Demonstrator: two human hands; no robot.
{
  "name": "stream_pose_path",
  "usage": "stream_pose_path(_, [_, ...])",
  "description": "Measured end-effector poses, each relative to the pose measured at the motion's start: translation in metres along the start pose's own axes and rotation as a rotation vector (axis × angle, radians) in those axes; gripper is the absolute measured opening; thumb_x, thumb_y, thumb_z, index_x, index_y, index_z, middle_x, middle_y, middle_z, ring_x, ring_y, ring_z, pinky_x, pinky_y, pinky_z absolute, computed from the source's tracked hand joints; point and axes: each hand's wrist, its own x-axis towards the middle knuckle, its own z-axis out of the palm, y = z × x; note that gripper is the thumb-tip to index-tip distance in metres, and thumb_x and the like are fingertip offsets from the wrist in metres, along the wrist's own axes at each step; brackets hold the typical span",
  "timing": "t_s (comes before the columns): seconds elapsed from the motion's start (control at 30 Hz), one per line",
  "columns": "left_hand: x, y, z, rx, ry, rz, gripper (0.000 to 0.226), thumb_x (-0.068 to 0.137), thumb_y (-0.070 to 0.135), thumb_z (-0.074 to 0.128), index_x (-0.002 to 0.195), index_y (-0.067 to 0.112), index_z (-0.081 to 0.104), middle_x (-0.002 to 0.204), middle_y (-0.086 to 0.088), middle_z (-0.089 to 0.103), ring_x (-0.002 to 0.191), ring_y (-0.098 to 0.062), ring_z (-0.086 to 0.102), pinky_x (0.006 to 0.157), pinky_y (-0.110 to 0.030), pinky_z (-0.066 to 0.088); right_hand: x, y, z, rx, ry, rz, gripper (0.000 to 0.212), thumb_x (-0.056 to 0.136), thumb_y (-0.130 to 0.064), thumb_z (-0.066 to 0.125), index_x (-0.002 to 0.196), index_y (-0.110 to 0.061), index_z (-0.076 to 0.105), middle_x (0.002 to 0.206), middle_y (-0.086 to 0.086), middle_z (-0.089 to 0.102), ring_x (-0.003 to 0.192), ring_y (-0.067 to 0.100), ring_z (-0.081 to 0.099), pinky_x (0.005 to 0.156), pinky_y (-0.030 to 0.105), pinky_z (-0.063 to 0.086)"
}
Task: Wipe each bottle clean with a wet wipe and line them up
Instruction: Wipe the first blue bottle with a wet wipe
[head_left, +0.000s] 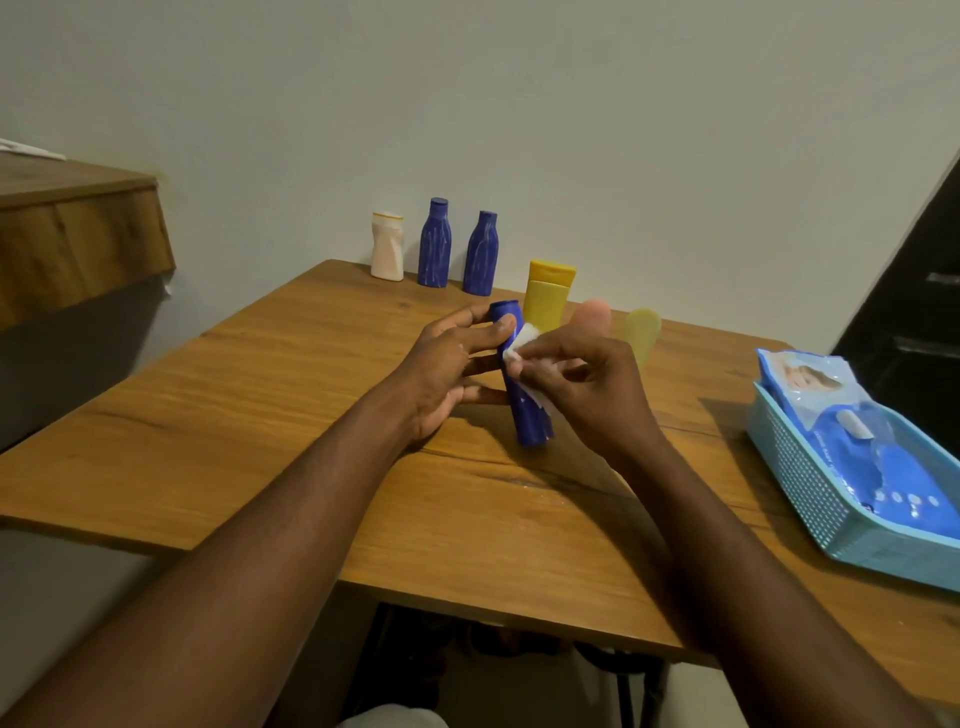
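A dark blue bottle (527, 410) tilts mid-surface, cap toward far left, with a white wet wipe (519, 347) against its upper side. Upright along the far edge stand a white bottle (387, 249), a taller streaked blue bottle (434, 244) and a shorter streaked blue bottle (481, 254). A yellow bottle (548, 296) stands just nearer, to their right.

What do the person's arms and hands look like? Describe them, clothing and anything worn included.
Both arms are bare. No sleeve shows on the left forearm or the right forearm right up to the frame edge. The left hand and right hand wear no gloves. No watch, bracelet or ring is visible on either wrist or hand.
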Motion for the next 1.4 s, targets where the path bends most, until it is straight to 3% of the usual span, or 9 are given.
stream_pose_path(0.2, [0.005, -0.003, -0.001, 0.082, 0.068, 0.019, 0.036, 0.105, 0.031, 0.061, 0.138, 0.016, 0.064, 0.128, -0.007, 0.073, 0.118, -0.027, 0.070, 0.092, -0.050, 0.063, -0.002, 0.002, -0.011, 0.041, -0.323, 0.154, 0.015, 0.074, -0.027, 0.087, 0.087, -0.023, 0.082, 0.092, -0.008, 0.074, 0.093, 0.013, 0.068, 0.079, 0.039, 0.058])
stream_pose_path(0.3, [0.007, -0.004, -0.002, 0.088, 0.072, 0.021, 0.037, 0.105, 0.033, 0.061, 0.136, 0.013, 0.065, 0.126, -0.008, 0.075, 0.119, -0.028, 0.070, 0.094, -0.054, 0.061, -0.001, 0.002, -0.014, 0.064, -0.261, 0.179, 0.014, 0.078, -0.025, 0.085, 0.090, -0.019, 0.081, 0.089, -0.008, 0.076, 0.088, 0.011, 0.068, 0.077, 0.036, 0.056])
stream_pose_path(0.5, [0.006, -0.008, 0.000, 0.112, 0.034, 0.002, 0.037, 0.104, 0.034, 0.061, 0.134, 0.013, 0.066, 0.127, -0.010, 0.073, 0.121, -0.029, 0.069, 0.100, -0.059, 0.057, 0.002, 0.002, -0.006, 0.036, -0.025, 0.085, 0.014, 0.090, -0.022, 0.074, 0.103, -0.019, 0.079, 0.099, -0.006, 0.075, 0.098, 0.012, 0.068, 0.087, 0.044, 0.059])
stream_pose_path(0.63, [0.004, -0.005, 0.000, 0.095, 0.040, -0.009, 0.030, 0.107, 0.032, 0.056, 0.128, 0.015, 0.068, 0.121, -0.007, 0.077, 0.118, -0.027, 0.070, 0.100, -0.056, 0.058, 0.000, -0.002, -0.006, 0.022, -0.236, 0.070, 0.016, 0.084, -0.022, 0.081, 0.100, -0.023, 0.081, 0.101, -0.006, 0.073, 0.101, 0.011, 0.065, 0.081, 0.034, 0.057])
stream_pose_path(0.77, [0.006, -0.006, 0.001, 0.076, 0.067, -0.005, 0.029, 0.108, 0.030, 0.055, 0.129, 0.013, 0.067, 0.122, -0.005, 0.077, 0.121, -0.028, 0.069, 0.101, -0.058, 0.056, 0.000, -0.002, -0.017, 0.074, -0.388, 0.239, 0.013, 0.078, -0.015, 0.084, 0.091, -0.017, 0.083, 0.092, -0.003, 0.077, 0.094, 0.015, 0.069, 0.085, 0.045, 0.059])
stream_pose_path(1.0, [0.006, -0.010, 0.004, 0.087, 0.064, -0.016, 0.032, 0.108, 0.030, 0.054, 0.133, 0.012, 0.064, 0.128, -0.013, 0.072, 0.121, -0.030, 0.068, 0.100, -0.057, 0.058, 0.002, 0.006, -0.010, 0.029, -0.047, 0.117, 0.013, 0.085, -0.023, 0.081, 0.098, -0.020, 0.081, 0.092, -0.006, 0.077, 0.088, 0.020, 0.067, 0.082, 0.047, 0.057])
stream_pose_path(1.1, [0.005, -0.010, 0.004, 0.097, 0.071, -0.014, 0.032, 0.110, 0.031, 0.048, 0.133, 0.014, 0.063, 0.126, -0.011, 0.074, 0.120, -0.030, 0.068, 0.099, -0.056, 0.057, 0.001, 0.006, -0.010, 0.014, -0.176, 0.029, 0.017, 0.084, -0.024, 0.082, 0.101, -0.022, 0.081, 0.097, -0.006, 0.075, 0.092, 0.015, 0.066, 0.078, 0.035, 0.054])
stream_pose_path(1.27, [0.005, -0.007, 0.003, 0.091, 0.130, 0.017, 0.025, 0.112, 0.030, 0.044, 0.116, 0.020, 0.067, 0.123, -0.007, 0.076, 0.119, -0.029, 0.069, 0.093, -0.050, 0.059, -0.002, 0.000, -0.012, 0.104, -0.514, 0.148, 0.018, 0.075, -0.009, 0.087, 0.092, -0.011, 0.082, 0.089, -0.001, 0.078, 0.087, 0.013, 0.071, 0.075, 0.023, 0.055])
stream_pose_path(1.4, [0.005, -0.007, 0.003, 0.086, 0.134, 0.025, 0.024, 0.113, 0.029, 0.044, 0.116, 0.020, 0.066, 0.125, -0.008, 0.075, 0.118, -0.027, 0.069, 0.086, -0.045, 0.060, -0.003, 0.000, -0.014, 0.077, -0.491, 0.195, 0.015, 0.075, -0.013, 0.087, 0.089, -0.012, 0.081, 0.089, 0.001, 0.078, 0.089, 0.017, 0.073, 0.080, 0.034, 0.060])
